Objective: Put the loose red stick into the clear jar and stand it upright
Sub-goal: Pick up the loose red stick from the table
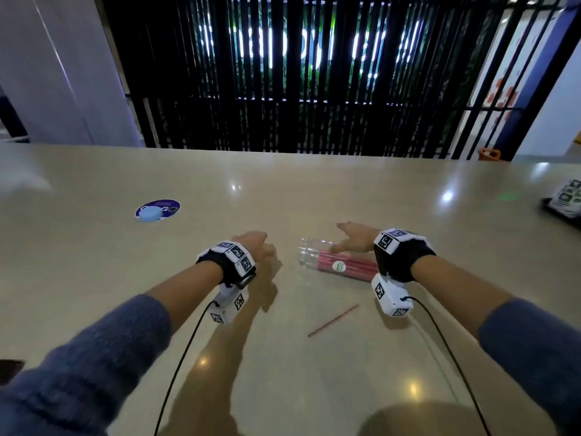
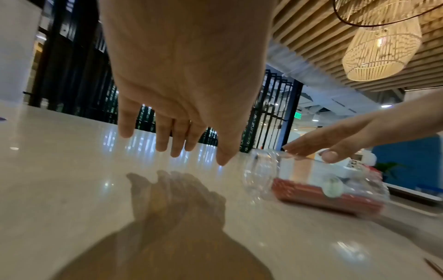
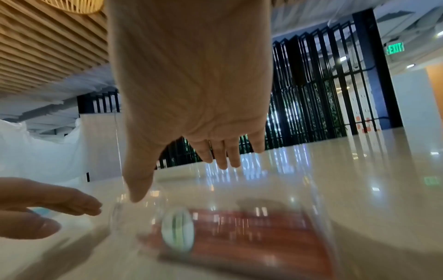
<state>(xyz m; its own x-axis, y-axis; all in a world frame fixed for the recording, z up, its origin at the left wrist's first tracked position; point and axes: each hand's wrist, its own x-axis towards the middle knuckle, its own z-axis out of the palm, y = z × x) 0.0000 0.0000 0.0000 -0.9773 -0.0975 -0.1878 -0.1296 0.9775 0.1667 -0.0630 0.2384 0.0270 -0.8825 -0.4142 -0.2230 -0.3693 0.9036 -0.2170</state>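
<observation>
Right grip (image 1: 355, 239) hovered spread above the clear plastic jar (image 1: 333, 259) lying sideways beneath it, presumably to steady it. Left grip (image 1: 254, 247) hung loose, holding nothing. Thin loose red stick (image 1: 333, 320) lay on the beige desk (image 1: 314, 190) nearer the person. Jar's round green label was unreadable.

I read the table (image 1: 314, 190) as polished stone or laminate, beige, smooth and glossy enough to mirror the lights and both forearms. The jar (image 1: 309, 251) looks like clear glossy plastic, with a bundle of matt red sticks (image 1: 355, 266) inside and a small white paper-like label (image 1: 339, 265); the loose stick (image 1: 333, 320) has the same dull red finish. My sleeves (image 1: 94, 357) are fuzzy blue knit, the wrist bands (image 1: 220, 262) matt black cloth under white plastic blocks with printed markers.
</observation>
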